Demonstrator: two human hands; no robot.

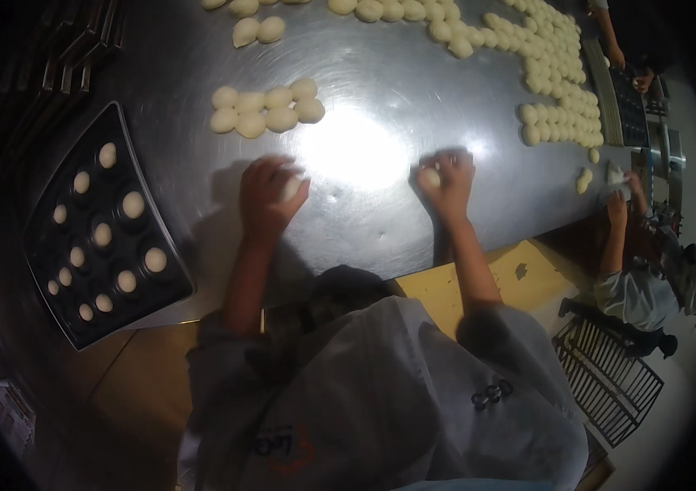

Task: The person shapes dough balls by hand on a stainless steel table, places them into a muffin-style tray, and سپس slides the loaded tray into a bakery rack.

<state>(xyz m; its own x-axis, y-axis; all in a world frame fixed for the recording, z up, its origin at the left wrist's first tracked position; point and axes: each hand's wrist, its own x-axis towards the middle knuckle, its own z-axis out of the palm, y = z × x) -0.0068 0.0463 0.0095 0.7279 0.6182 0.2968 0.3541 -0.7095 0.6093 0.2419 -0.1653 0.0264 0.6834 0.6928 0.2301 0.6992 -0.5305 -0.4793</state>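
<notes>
While each hand cups a dough ball, left hand (269,195) and right hand (447,182) should probably roll with light, even pressure against the steel surface (364,221).

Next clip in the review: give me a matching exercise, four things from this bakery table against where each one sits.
Things:
1. left hand
2. right hand
3. dark baking tray
4. cluster of eight dough balls

Places or states:
A. at the table's left edge, a dough ball in each cup
B. cupped over a dough piece, left of the bright glare on the steel table
C. lying loose on the table, beyond the left hand
D. cupped over a dough piece, right of the glare

Pairs: 1-B, 2-D, 3-A, 4-C
</notes>
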